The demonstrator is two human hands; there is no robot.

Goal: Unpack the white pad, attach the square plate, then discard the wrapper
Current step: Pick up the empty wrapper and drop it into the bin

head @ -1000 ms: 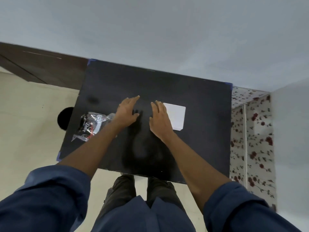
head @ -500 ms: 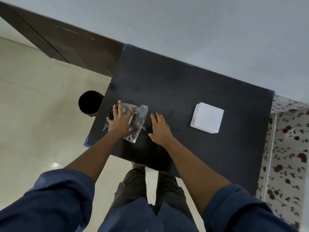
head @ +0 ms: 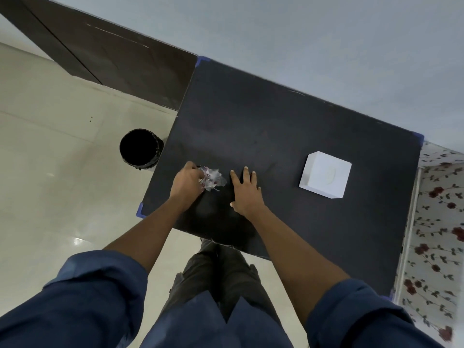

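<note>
Crumpling the wrapper [head: 212,178] near the counter's [head: 276,126] left edge, the left hand [head: 187,183] grips it — right hand [head: 247,194] flat, open. Loose plastic could spring free, missing the bin [head: 140,149]; the white pad [head: 325,174] sits near the right edge.

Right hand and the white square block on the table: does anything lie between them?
Nothing. In the head view the stretch of black table between the right hand and the white square block is bare.
</note>
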